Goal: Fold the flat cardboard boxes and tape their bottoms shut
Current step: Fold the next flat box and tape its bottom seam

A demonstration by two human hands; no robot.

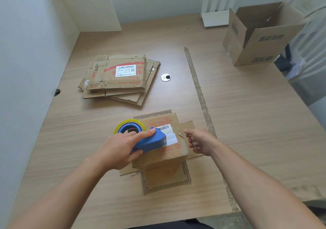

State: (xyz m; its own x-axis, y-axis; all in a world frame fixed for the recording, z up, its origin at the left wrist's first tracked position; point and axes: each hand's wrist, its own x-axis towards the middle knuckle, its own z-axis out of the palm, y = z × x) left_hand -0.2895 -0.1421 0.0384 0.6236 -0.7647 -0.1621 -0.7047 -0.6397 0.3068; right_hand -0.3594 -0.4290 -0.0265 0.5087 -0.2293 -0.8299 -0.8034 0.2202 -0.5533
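Box (pixel 167 153) sits bottom-up on the surface (pixel 247 122). Left hand (pixel 118 149) grips the dispenser (pixel 150 142) atop the box, evidently taping its seam. Right hand (pixel 199 142) hovers just right of the box, fingers (pixel 190 133) relaxed and empty, presumably ready to steady it.

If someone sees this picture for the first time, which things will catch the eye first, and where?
The blue tape dispenser, gripped by the left hand, rests on a small box at the near centre of the table; the right hand is open beside it. Behind lie a stack of flat boxes, left, and an open box, far right.
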